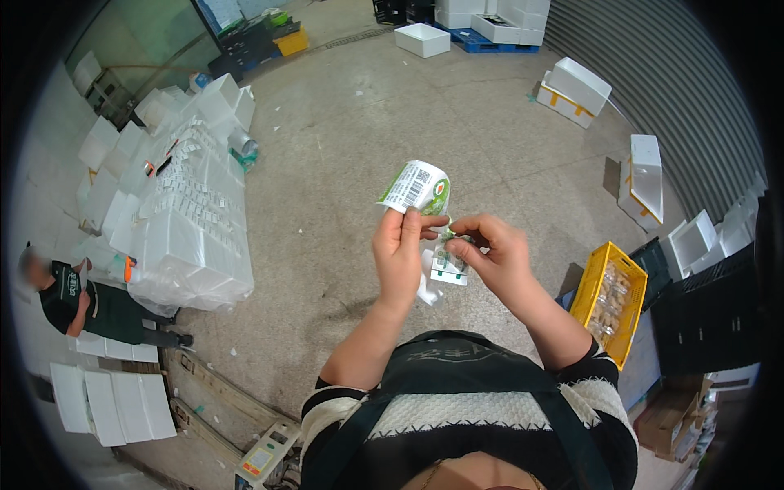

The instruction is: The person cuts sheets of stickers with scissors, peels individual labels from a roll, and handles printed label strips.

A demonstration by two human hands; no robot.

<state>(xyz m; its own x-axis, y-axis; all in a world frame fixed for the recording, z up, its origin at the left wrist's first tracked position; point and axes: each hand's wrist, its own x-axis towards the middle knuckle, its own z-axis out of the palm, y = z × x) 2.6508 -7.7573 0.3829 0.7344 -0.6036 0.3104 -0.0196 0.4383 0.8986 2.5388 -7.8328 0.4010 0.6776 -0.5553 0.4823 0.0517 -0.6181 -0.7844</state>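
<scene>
My left hand [398, 249] is closed, thumb against fingers, on a curled white and green label sheet [415, 186] with a barcode and a small round orange mark. It stands up above the fingertips. Just beside it, my right hand [495, 247] pinches at the top of a strip of small white labels [449, 269] with green print, which hangs below both hands. A crumpled white piece of paper [427, 290] dangles next to the strip. Where the fingertips of both hands meet, the exact hold is partly hidden.
A yellow crate [581, 306] of clear-bagged goods stands at my right, beside black crates [706, 314]. White foam boxes [641, 175] line the shutter wall. On the left, a plastic-wrapped stack [188, 261] carries rows of labels; a person [94, 302] stands near it. A pallet jack [265, 457] lies lower left.
</scene>
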